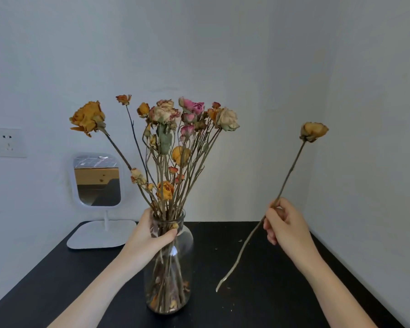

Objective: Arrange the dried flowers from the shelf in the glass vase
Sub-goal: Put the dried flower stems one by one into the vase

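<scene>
vase: clear glass vase [169,268], narrow neck, upright on black table [258,268]
flowers: dried roses [175,138], orange/pink/cream, brittle stems in vase
left hand [149,235]: fingers gripping vase neck
right hand [287,226]: fingers pinching single yellow rose [314,131], long thin stem, mid-air right of vase

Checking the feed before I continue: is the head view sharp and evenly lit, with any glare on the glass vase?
Head view: soft, even light; one small glare spot on the clear glass vase; the single dried yellow rose in the right hand and the left hand at the vase neck look sharp.
</scene>
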{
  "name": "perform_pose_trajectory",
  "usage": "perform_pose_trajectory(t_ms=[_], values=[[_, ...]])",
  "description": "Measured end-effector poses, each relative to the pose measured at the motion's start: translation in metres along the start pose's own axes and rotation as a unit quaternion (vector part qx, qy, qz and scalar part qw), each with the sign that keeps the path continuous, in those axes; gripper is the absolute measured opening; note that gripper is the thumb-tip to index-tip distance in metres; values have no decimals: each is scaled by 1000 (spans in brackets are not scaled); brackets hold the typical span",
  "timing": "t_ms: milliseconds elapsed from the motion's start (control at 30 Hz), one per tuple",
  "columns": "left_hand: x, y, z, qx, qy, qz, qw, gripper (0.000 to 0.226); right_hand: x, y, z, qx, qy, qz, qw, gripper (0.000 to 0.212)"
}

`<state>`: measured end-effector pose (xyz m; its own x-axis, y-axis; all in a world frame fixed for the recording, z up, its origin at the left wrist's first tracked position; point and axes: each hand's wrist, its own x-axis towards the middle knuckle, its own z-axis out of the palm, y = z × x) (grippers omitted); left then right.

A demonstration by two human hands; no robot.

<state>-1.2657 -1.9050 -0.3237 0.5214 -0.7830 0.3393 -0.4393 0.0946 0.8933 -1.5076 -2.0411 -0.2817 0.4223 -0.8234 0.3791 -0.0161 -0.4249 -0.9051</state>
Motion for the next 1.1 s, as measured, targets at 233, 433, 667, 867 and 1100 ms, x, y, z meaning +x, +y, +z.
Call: perform_pose_trajectory(t_ms=[233, 433, 667, 867, 1100], values=[[-3, 2, 6, 13, 58, -7, 998, 86, -7, -16, 10, 33, 31, -42, 998, 12], [0, -1, 1, 26, 58, -17, 998, 85, -7, -38, 19, 79, 56, -123, 988, 16], [3, 0, 5, 34, 20, 12, 999, 61, -8, -57, 25, 131, 60, -196, 970, 18], [5, -5, 4, 22, 41, 14, 999, 76, -2, -79, 32, 136, 75, -243, 958, 14], [7, -12, 5, 10, 41, -1, 999, 74, 4, -99, 48, 67, 33, -259, 963, 11]])
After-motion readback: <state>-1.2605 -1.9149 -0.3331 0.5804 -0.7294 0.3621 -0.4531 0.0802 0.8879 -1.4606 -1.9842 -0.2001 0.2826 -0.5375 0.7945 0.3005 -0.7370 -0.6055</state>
